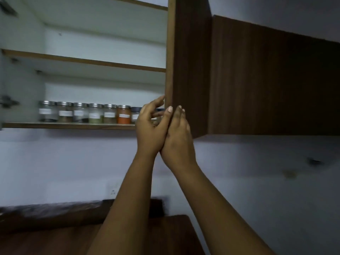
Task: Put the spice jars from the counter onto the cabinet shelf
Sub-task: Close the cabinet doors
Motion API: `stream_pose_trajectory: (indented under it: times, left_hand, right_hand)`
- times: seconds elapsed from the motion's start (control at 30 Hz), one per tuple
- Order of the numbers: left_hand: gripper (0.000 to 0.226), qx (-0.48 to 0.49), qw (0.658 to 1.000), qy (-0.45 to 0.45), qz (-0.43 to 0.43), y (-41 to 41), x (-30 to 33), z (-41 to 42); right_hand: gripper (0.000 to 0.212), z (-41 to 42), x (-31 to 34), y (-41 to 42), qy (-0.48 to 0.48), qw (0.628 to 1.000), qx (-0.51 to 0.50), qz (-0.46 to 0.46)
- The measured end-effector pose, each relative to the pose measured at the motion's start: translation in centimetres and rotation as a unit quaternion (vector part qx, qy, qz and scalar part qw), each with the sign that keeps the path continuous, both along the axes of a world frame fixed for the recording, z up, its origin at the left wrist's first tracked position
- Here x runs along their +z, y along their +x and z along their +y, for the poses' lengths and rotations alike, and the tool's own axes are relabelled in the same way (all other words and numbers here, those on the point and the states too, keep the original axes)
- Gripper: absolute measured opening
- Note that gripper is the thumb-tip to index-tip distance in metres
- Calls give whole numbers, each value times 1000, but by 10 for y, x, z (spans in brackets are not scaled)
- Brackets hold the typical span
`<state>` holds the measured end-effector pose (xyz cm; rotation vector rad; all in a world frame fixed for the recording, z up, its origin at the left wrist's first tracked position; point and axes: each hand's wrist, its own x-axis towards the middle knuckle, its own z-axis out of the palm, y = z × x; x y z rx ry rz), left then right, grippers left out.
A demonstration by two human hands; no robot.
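Note:
Several glass spice jars (95, 114) with metal lids and white labels stand in a row on the bottom cabinet shelf (70, 125). One holds orange powder (123, 116). A dark-lidded jar (135, 114) at the row's right end is partly hidden behind my left hand (150, 127). That hand is raised in front of the shelf with its fingers apart and nothing in it, its index fingertip at the edge of the open cabinet door (191, 61). My right hand (179, 131) grips the door's lower edge, thumb on the inner side and fingers on the outer face.
The upper shelf (82, 60) holds nothing visible. A closed brown cabinet (276, 80) adjoins on the right. A hinge (7, 103) shows on the left wall. Below are a pale wall with a socket (112, 190) and a wooden counter (55, 236).

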<state>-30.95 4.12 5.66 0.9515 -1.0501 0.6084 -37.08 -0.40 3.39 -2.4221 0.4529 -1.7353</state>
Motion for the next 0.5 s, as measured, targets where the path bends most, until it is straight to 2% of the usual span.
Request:
stream_pose_trajectory:
  times: [0.07,0.17,0.33,0.5]
  left_hand:
    - [39,65,998,15,-13,32,0,10]
    - [38,119,992,35,-4,82,0,16]
    - [31,190,980,60,18,166,4,8]
    - [24,258,958,121,13,245,13,-9]
  right_hand:
    - [81,5,-4,41,-15,999,29,14]
    - [84,5,-6,101,-45,998,38,12]
    - [90,-10,-7,196,-125,991,-43,34]
    - [87,-32,-9,273,-135,984,-89,73]
